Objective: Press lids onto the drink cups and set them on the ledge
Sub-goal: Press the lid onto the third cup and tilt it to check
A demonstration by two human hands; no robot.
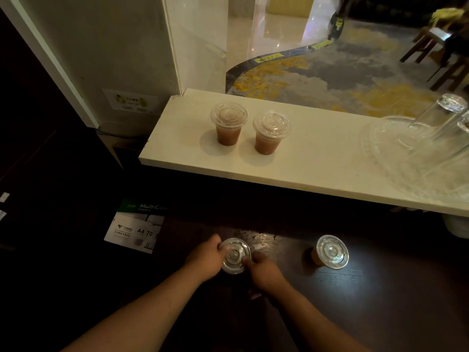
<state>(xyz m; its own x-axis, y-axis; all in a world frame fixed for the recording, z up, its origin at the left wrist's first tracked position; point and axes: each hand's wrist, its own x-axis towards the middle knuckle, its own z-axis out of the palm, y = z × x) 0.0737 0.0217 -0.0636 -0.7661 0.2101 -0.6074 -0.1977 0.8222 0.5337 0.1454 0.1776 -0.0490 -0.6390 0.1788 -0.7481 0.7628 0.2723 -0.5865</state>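
Observation:
On the dark counter a drink cup with a clear lid (235,255) stands between my hands. My left hand (206,259) grips its left rim and my right hand (262,270) presses the lid's right edge. The cup's body is hidden under the lid and fingers. A second lidded cup of brown drink (330,252) stands on the counter to the right, untouched. Two lidded cups of brown drink (228,125) (270,132) stand side by side on the white ledge (317,163) beyond.
A clear plastic tray (396,153) with upturned glasses (441,118) fills the ledge's right end. A box of A4 paper (137,224) sits below the counter's left side. A white wall column (114,59) rises at the left. Chairs stand on the carpet beyond the ledge.

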